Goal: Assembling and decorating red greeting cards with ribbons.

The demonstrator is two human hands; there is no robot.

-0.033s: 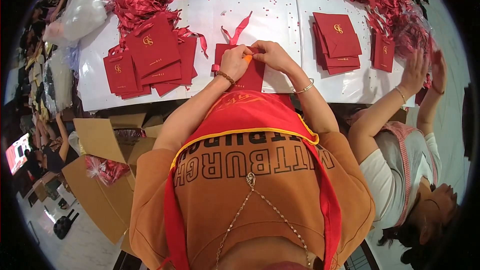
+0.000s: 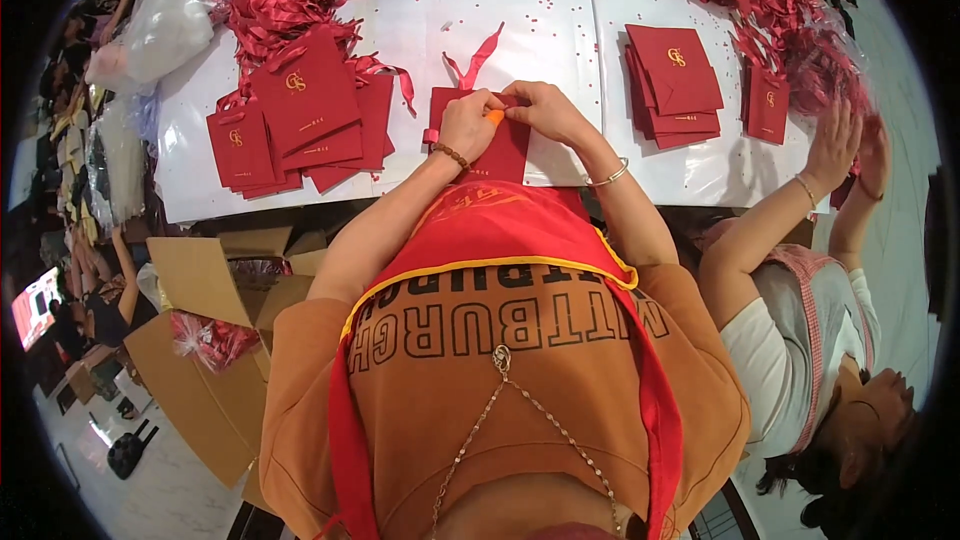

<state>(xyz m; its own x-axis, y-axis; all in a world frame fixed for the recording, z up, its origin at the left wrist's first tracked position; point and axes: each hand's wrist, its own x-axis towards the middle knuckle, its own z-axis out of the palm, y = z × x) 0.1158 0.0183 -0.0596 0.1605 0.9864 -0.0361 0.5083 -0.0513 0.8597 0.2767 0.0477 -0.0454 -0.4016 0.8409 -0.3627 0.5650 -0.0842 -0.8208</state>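
A small red paper gift bag point(image 2: 512, 155) lies at the table's near edge, in front of my apron. My left hand point(image 2: 470, 127) is closed on its upper part, with something orange on the thumb. From the right, my right hand point(image 2: 549, 113) pinches at the same spot, fingertips almost meeting the left ones. What exactly lies between the fingertips is too small to make out. A red ribbon point(image 2: 472, 62) stretches away on the table beyond the bag's far edge. A short ribbon loop sticks out beside my left wrist.
Stacked red bags point(image 2: 305, 105) lie left, below a heap of red ribbons point(image 2: 278, 0). Another bag stack point(image 2: 675, 80) sits right. A co-worker's hands point(image 2: 845, 145) are raised at the table's right end. An open cardboard box point(image 2: 205, 370) stands at lower left.
The co-worker's hands at the right have shifted slightly. My own hands and the bag look the same.
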